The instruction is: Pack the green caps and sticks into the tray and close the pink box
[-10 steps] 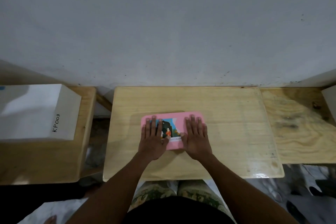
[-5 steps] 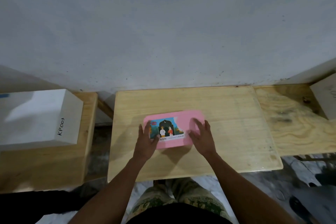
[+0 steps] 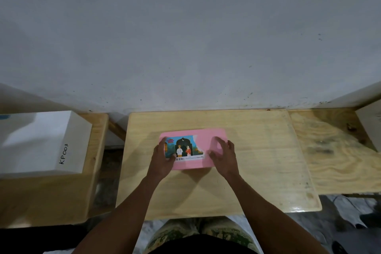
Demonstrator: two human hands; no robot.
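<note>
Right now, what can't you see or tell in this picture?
Head view only:
- Inside the pink box: it is closed, so caps, sticks and tray are hidden.
- Label: its left edge is under the left hand; the small print is too small.
- Right hand: touching the box or hovering, cannot tell.
- White box at right: cut off by the frame edge.
</note>
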